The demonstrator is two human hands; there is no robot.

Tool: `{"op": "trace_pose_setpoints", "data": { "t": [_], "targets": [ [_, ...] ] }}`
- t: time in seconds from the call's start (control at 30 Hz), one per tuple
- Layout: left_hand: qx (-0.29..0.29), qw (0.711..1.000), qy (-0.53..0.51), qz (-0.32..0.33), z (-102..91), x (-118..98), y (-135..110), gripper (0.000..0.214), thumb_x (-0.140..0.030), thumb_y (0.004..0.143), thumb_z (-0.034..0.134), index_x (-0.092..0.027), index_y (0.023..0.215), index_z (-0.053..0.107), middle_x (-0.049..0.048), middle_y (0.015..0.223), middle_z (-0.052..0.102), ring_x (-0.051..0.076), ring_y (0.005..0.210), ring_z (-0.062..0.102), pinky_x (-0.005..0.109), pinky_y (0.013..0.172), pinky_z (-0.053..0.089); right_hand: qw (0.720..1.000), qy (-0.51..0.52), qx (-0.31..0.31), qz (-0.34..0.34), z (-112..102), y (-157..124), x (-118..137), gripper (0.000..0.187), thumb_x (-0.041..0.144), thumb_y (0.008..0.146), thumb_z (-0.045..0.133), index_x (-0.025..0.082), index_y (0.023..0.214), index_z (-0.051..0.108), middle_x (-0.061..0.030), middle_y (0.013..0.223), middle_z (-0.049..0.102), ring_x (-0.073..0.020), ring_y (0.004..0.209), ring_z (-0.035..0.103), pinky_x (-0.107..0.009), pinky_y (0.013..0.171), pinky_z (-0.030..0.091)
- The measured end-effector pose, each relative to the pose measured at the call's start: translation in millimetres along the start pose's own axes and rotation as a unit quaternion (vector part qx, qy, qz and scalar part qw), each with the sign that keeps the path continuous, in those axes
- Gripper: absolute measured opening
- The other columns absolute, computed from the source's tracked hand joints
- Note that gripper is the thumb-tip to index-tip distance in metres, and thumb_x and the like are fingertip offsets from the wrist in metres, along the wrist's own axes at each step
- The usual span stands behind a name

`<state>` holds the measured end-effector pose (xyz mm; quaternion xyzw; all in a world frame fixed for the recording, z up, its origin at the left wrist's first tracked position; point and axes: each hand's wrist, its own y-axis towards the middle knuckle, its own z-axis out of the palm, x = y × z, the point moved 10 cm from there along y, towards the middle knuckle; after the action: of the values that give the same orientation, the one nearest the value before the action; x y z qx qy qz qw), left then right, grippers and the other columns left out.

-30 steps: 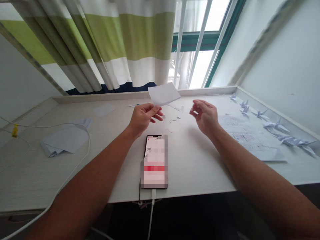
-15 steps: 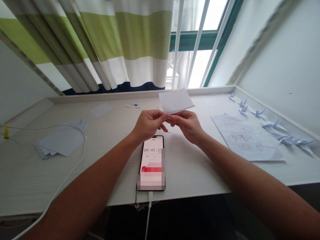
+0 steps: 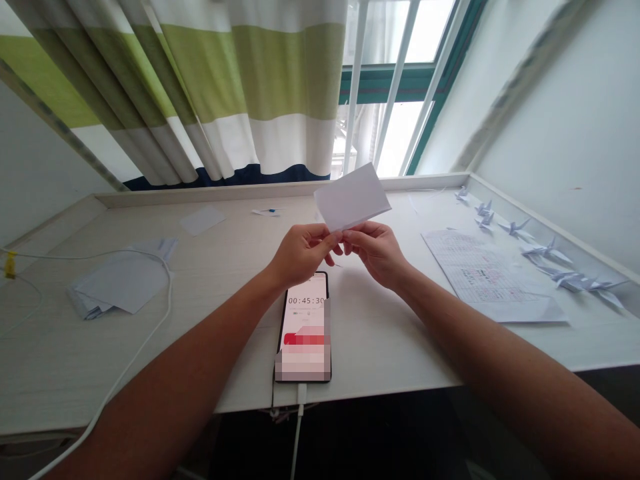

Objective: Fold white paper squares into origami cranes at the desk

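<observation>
A folded white sheet of paper (image 3: 353,198) is held up above the desk, tilted, with its near edge between my fingers. My left hand (image 3: 305,252) pinches that edge from the left, thumb on top. Close beside it my right hand (image 3: 374,248) pinches the same edge from the right. The two sets of fingertips nearly meet. Below my hands a phone (image 3: 306,323) lies on the desk, its screen showing a running time and a red bar.
Folded paper cranes (image 3: 545,252) stand in a row along the right edge. Near them lies a printed sheet (image 3: 483,273). On the left are a stack of white papers (image 3: 125,280), a single sheet (image 3: 203,220) and a white cable (image 3: 167,293). A small blue-and-white item (image 3: 270,211) lies at the back.
The folded paper has tilted, its far right corner rising and its left side dropping slightly. My hands have shifted a little at the near edge. The phone's time has advanced.
</observation>
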<state>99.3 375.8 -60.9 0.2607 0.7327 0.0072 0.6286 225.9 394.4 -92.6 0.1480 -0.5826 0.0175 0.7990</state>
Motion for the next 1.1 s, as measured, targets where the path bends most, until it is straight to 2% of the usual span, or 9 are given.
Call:
{"op": "trace_pose_setpoints", "data": {
  "t": [0.23,0.33,0.43,0.5,0.6,0.7,0.83,0.97,1.1],
  "targets": [
    [0.025,0.998,-0.062,-0.014,6.7,10.4,-0.3,0.037,-0.051,0.097,0.069,-0.015,0.091,0.075,0.0050,0.074,0.077,0.014,0.059,0.072,0.024,0.053,0.054,1.000,0.017,0.013,0.008,7.1,-2.8,3.7,0.010,0.026,0.078,0.084,0.022,0.070,0.079,0.0006,0.067,0.067,-0.0127,0.062,0.055,-0.032,0.062,0.045],
    [0.009,0.998,-0.057,-0.030,2.0,15.5,0.6,0.037,-0.051,0.097,0.070,-0.015,0.087,0.072,0.0046,0.070,0.076,0.014,0.058,0.072,0.023,0.053,0.053,0.998,0.027,-0.045,-0.018,-17.4,5.9,12.6,0.010,0.026,0.077,0.081,0.024,0.068,0.077,0.0025,0.061,0.061,-0.0121,0.059,0.052,-0.031,0.061,0.046],
    [-0.010,0.998,-0.047,-0.050,-6.0,22.1,1.7,0.041,-0.054,0.095,0.071,-0.015,0.085,0.071,0.0054,0.069,0.076,0.015,0.057,0.072,0.023,0.052,0.052,0.980,0.045,-0.177,-0.081,-63.8,9.9,28.2,0.007,0.026,0.075,0.081,0.026,0.071,0.076,0.0046,0.062,0.057,-0.0106,0.058,0.050,-0.028,0.060,0.044],
    [-0.021,0.997,-0.048,-0.056,-10.8,24.5,2.3,0.042,-0.056,0.094,0.071,-0.015,0.086,0.071,0.0058,0.071,0.077,0.016,0.059,0.073,0.024,0.053,0.052,0.978,0.032,-0.192,-0.073,-72.4,11.3,27.6,0.007,0.027,0.074,0.083,0.024,0.073,0.076,0.0044,0.064,0.057,-0.0102,0.059,0.049,-0.028,0.059,0.044],
    [-0.032,0.997,-0.057,-0.049,-14.4,23.3,2.6,0.043,-0.058,0.095,0.071,-0.016,0.086,0.071,0.0048,0.070,0.076,0.015,0.058,0.071,0.025,0.053,0.051,0.999,0.016,-0.048,0.016,-32.8,12.2,7.4,0.018,0.034,0.073,0.089,0.023,0.084,0.080,0.0011,0.076,0.066,-0.0122,0.066,0.057,-0.031,0.067,0.049],
    [0.006,0.998,-0.055,-0.036,-5.2,19.5,2.5,0.042,-0.057,0.095,0.070,-0.016,0.087,0.074,0.0036,0.066,0.074,0.016,0.059,0.071,0.026,0.057,0.051,0.997,-0.007,0.074,0.032,13.1,-0.3,-1.8,0.024,0.047,0.084,0.084,0.023,0.087,0.081,-0.0007,0.078,0.068,-0.0148,0.072,0.060,-0.034,0.072,0.049],
    [0.036,0.997,-0.067,-0.030,6.2,17.1,1.1,0.040,-0.055,0.097,0.069,-0.016,0.089,0.076,0.0040,0.067,0.075,0.016,0.060,0.071,0.027,0.061,0.052,0.998,-0.016,0.055,-0.009,20.8,-5.3,4.7,0.025,0.046,0.086,0.084,0.025,0.074,0.079,0.0008,0.074,0.062,-0.0153,0.072,0.057,-0.035,0.073,0.049],
    [0.018,0.996,-0.075,-0.041,5.7,19.2,0.0,0.040,-0.054,0.097,0.069,-0.016,0.087,0.075,0.0036,0.063,0.074,0.015,0.059,0.069,0.027,0.060,0.050,0.998,0.027,-0.029,-0.040,-16.1,6.2,20.4,0.023,0.042,0.084,0.086,0.025,0.071,0.077,0.0010,0.074,0.059,-0.0136,0.069,0.053,-0.033,0.070,0.049],
    [-0.001,0.996,-0.065,-0.054,-1.5,23.5,0.0,0.041,-0.055,0.097,0.069,-0.016,0.085,0.074,0.0044,0.063,0.074,0.015,0.059,0.069,0.027,0.060,0.050,0.972,0.050,-0.210,-0.093,-77.7,7.5,37.5,0.014,0.040,0.081,0.088,0.028,0.081,0.079,0.0000,0.090,0.064,-0.0111,0.068,0.052,-0.029,0.064,0.047]
  ]
}}
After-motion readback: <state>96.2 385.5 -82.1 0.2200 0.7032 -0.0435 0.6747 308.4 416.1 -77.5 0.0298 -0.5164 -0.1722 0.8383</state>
